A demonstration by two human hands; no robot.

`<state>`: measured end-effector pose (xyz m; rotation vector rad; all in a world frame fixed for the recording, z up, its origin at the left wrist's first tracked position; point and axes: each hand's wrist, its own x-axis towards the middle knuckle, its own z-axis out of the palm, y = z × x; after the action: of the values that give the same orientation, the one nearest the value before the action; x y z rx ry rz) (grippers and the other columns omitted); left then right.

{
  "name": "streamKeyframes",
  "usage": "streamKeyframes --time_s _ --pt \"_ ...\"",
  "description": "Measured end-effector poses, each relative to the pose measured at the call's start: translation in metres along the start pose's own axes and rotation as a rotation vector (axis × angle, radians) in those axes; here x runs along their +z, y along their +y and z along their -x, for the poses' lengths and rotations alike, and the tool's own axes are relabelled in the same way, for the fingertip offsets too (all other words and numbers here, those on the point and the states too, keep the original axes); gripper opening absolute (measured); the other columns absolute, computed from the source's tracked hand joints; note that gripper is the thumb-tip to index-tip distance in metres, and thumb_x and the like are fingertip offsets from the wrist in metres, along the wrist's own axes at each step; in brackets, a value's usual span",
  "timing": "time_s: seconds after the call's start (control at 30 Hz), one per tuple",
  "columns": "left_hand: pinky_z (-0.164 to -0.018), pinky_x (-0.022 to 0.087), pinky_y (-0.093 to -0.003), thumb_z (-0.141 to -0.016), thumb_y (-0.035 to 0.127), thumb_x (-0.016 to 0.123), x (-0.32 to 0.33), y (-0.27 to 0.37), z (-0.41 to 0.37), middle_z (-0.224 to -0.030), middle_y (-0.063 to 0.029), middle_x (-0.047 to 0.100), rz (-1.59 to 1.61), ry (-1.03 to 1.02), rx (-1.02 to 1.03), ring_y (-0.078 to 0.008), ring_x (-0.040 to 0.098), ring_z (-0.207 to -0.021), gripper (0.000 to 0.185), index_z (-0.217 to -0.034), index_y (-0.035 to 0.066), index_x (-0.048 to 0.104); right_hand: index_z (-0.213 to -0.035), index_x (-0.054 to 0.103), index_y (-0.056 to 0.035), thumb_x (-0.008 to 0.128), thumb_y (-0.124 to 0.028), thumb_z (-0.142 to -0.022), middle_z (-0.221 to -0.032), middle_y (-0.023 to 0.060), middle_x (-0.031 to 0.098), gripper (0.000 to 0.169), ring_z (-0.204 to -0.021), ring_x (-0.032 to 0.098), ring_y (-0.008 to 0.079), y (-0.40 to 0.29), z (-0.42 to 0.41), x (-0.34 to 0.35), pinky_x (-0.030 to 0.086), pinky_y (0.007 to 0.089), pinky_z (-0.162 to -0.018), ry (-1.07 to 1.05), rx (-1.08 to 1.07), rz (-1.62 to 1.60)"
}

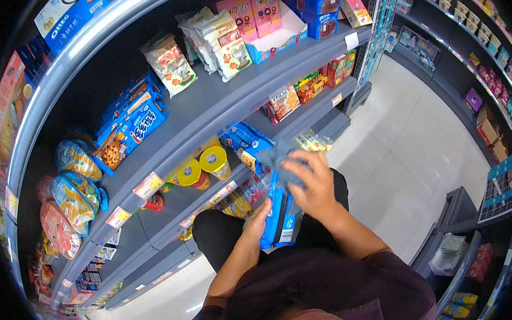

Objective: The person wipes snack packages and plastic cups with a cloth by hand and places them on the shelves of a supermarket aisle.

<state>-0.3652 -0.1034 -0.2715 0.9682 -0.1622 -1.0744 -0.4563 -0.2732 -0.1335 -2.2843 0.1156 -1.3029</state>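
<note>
My left hand [259, 219] grips a blue snack package [279, 218] by its side, low over my lap. A barcode shows near the package's lower end. In my right hand [311, 185] is a grey-blue cloth [284, 159], blurred, at the package's upper end. The cloth hides that end, so I cannot tell whether it touches the wrapper. Just beyond the cloth, similar blue cookie packs [248, 144] sit on a lower shelf.
The grey store shelf [215, 100] curves along my left, bearing bagged snacks [230, 48], blue cookie packs [130, 126] and yellow-lidded cups [214, 159]. Pale floor tiles [393, 137] run to my right. Another shelf unit [460, 53] stands across the aisle, and a dark low rack [449, 233] is nearer.
</note>
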Motion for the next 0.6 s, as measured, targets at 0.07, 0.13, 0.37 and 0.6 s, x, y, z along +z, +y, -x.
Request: streamKeyframes --time_s 0.07,0.13,0.37,0.6 --pt "-0.111 0.042 -0.0337 -0.107 0.039 0.054 -0.012 -0.007 0.002 -0.145 -0.0124 0.057 -0.017 0.055 -0.057 -0.0206 0.057 -0.128 0.059 -0.150 -0.002 0.048 -0.109 0.073 -0.0074 0.073 0.007 -0.062 -0.116 0.0144 0.066 0.049 -0.103 0.063 0.0339 0.000 -0.008 -0.001 0.052 0.0394 -0.088 0.053 0.034 0.014" --pt "-0.110 0.045 -0.0369 -0.108 0.044 0.050 0.018 0.019 0.017 -0.142 -0.0131 0.059 0.089 -0.060 -0.046 -0.0227 0.058 -0.128 0.062 -0.151 0.000 0.045 -0.109 0.073 -0.0063 0.073 0.006 -0.063 -0.116 0.0141 0.066 0.048 -0.102 0.063 0.0335 -0.003 -0.007 -0.002 0.051 0.0391 -0.087 0.030 0.066 -0.052" --pt "-0.107 0.051 -0.0431 -0.108 0.056 0.037 0.013 0.045 0.006 -0.142 -0.0188 0.058 0.375 -0.175 0.135 -0.0298 0.060 -0.127 0.071 -0.151 0.000 0.042 -0.112 0.072 -0.0153 0.077 -0.004 -0.067 -0.118 0.0050 0.062 0.047 -0.099 0.063 0.0296 -0.020 0.043 0.007 0.056 0.0394 -0.078 -0.471 -0.093 -0.392" --pt "-0.106 0.052 -0.0434 -0.108 0.054 0.040 -0.003 0.034 0.002 -0.138 -0.0195 0.061 0.453 -0.204 0.042 -0.0300 0.064 -0.122 0.067 -0.146 0.000 0.048 -0.111 0.072 -0.0169 0.074 -0.004 -0.067 -0.119 0.0037 0.060 0.045 -0.103 0.061 0.0279 -0.022 0.045 0.012 0.057 0.0359 -0.067 -0.595 -0.123 -0.304"
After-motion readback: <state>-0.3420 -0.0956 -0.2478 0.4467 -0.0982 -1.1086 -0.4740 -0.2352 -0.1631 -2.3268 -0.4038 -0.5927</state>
